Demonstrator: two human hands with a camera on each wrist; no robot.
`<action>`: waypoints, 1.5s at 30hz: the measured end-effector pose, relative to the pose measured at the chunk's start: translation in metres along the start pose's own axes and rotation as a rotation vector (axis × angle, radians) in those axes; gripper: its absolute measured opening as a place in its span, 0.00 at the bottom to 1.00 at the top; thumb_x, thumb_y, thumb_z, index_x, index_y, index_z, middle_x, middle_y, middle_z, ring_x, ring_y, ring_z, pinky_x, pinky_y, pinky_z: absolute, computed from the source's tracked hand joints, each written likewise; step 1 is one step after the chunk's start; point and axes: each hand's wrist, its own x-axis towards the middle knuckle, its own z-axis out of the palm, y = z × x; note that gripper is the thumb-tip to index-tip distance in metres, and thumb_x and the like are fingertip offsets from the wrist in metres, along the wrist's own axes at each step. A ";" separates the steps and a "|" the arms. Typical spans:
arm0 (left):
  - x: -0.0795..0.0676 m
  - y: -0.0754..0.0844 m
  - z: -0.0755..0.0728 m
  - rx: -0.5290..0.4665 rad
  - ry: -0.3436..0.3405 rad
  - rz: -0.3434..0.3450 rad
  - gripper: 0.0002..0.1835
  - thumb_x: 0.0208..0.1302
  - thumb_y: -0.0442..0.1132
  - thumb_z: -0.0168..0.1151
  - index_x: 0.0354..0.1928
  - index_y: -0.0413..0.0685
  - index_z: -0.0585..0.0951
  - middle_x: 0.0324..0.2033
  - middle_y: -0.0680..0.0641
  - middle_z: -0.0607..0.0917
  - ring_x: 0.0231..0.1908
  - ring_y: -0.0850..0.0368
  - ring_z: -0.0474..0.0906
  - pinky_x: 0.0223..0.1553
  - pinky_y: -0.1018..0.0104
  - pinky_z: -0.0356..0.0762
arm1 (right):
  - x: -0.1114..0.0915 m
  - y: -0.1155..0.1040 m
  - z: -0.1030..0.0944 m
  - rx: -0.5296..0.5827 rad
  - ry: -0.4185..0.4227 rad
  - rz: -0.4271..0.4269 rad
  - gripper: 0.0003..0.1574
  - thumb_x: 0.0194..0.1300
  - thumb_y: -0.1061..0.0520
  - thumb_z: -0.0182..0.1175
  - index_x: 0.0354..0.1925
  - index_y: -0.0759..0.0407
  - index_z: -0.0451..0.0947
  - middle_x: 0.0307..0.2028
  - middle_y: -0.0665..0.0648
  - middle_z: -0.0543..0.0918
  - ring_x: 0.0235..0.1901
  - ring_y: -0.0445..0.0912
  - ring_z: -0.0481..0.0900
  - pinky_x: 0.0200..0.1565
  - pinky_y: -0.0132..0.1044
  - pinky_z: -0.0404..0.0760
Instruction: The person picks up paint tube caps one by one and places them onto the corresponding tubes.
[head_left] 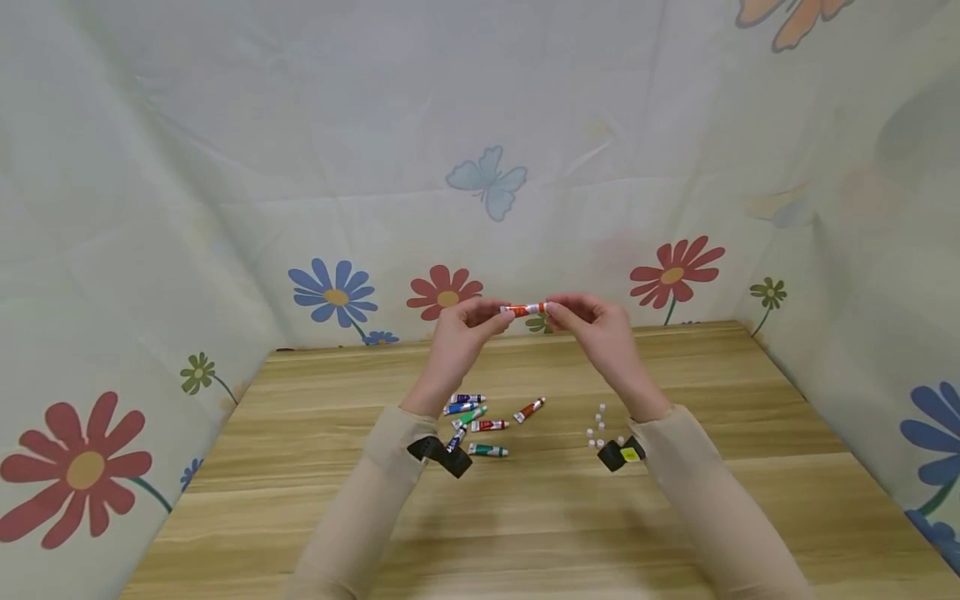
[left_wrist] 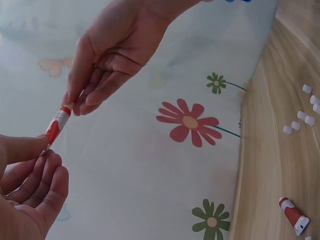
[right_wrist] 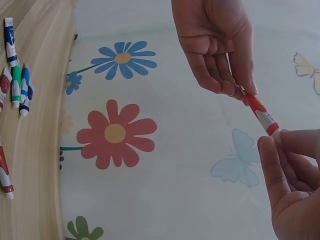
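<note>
Both hands hold a red-and-white paint tube [head_left: 525,310] up above the far part of the table. My left hand [head_left: 461,333] pinches its flat crimped end between thumb and fingers. At the cap end, my right hand [head_left: 600,333] pinches with thumb and fingertips, which hide most of the cap. In the left wrist view the paint tube [left_wrist: 58,125] slants between the left hand [left_wrist: 30,190] and the right hand [left_wrist: 117,55]. The right wrist view also shows the tube [right_wrist: 261,112] stretched between the two hands' fingertips.
Several paint tubes lie on the wooden table [head_left: 360,500], among them a green tube [head_left: 488,451], a red tube [head_left: 490,426] and an orange-red tube [head_left: 529,410] a little apart. Several small white caps [head_left: 600,443] are scattered near the right wrist. A flowered cloth [head_left: 375,217] surrounds the table.
</note>
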 end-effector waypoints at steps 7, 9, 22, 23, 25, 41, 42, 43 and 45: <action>0.022 -0.023 0.003 0.009 0.043 -0.070 0.14 0.68 0.42 0.68 0.51 0.43 0.86 0.43 0.45 0.87 0.46 0.46 0.85 0.53 0.56 0.80 | 0.024 0.029 0.006 0.018 0.032 0.043 0.21 0.69 0.51 0.66 0.50 0.67 0.83 0.44 0.69 0.85 0.37 0.44 0.85 0.41 0.31 0.83; 0.029 -0.031 0.005 0.008 0.058 -0.084 0.14 0.68 0.41 0.68 0.51 0.42 0.86 0.43 0.44 0.87 0.43 0.50 0.85 0.50 0.59 0.81 | 0.029 0.037 0.008 0.030 0.044 0.079 0.21 0.69 0.52 0.66 0.51 0.68 0.82 0.45 0.68 0.85 0.39 0.48 0.85 0.41 0.30 0.83; 0.062 -0.092 0.020 0.008 0.148 -0.181 0.12 0.65 0.36 0.69 0.46 0.36 0.85 0.37 0.43 0.86 0.34 0.57 0.82 0.48 0.51 0.81 | 0.059 0.084 0.017 0.054 0.103 0.260 0.18 0.71 0.58 0.64 0.52 0.71 0.81 0.46 0.66 0.84 0.48 0.59 0.83 0.45 0.32 0.82; 0.063 -0.095 0.022 0.013 0.157 -0.187 0.12 0.65 0.36 0.70 0.46 0.36 0.86 0.36 0.43 0.86 0.33 0.58 0.81 0.47 0.52 0.82 | 0.060 0.088 0.018 0.049 0.113 0.268 0.17 0.70 0.58 0.64 0.51 0.71 0.81 0.45 0.66 0.84 0.47 0.58 0.83 0.44 0.32 0.82; 0.065 -0.100 0.024 0.026 0.176 -0.196 0.11 0.64 0.35 0.70 0.46 0.36 0.86 0.34 0.43 0.86 0.31 0.59 0.80 0.44 0.56 0.82 | 0.063 0.095 0.019 0.027 0.129 0.284 0.17 0.70 0.58 0.64 0.51 0.71 0.82 0.45 0.66 0.85 0.43 0.53 0.84 0.42 0.29 0.82; 0.072 -0.136 0.035 0.181 0.205 -0.289 0.09 0.62 0.31 0.69 0.42 0.33 0.86 0.32 0.40 0.88 0.29 0.56 0.81 0.31 0.71 0.76 | 0.070 0.143 0.031 0.045 0.189 0.384 0.17 0.67 0.65 0.64 0.50 0.77 0.81 0.43 0.68 0.85 0.29 0.37 0.82 0.37 0.26 0.82; 0.071 -0.137 0.036 0.188 0.204 -0.295 0.09 0.62 0.30 0.69 0.42 0.33 0.86 0.33 0.40 0.87 0.29 0.57 0.81 0.31 0.71 0.76 | 0.069 0.145 0.031 0.035 0.187 0.395 0.17 0.67 0.65 0.64 0.50 0.77 0.81 0.42 0.67 0.85 0.28 0.36 0.81 0.37 0.27 0.82; 0.071 -0.140 0.036 0.195 0.205 -0.297 0.08 0.62 0.30 0.69 0.42 0.32 0.86 0.33 0.40 0.87 0.29 0.57 0.80 0.32 0.71 0.76 | 0.069 0.148 0.031 0.035 0.181 0.405 0.17 0.67 0.65 0.64 0.50 0.77 0.81 0.41 0.66 0.86 0.28 0.36 0.81 0.37 0.28 0.82; 0.070 -0.145 0.037 0.210 0.209 -0.307 0.08 0.62 0.30 0.70 0.41 0.33 0.86 0.32 0.41 0.87 0.29 0.58 0.79 0.31 0.70 0.76 | 0.068 0.153 0.032 0.009 0.166 0.425 0.16 0.67 0.65 0.64 0.49 0.77 0.81 0.38 0.64 0.86 0.27 0.36 0.81 0.37 0.30 0.82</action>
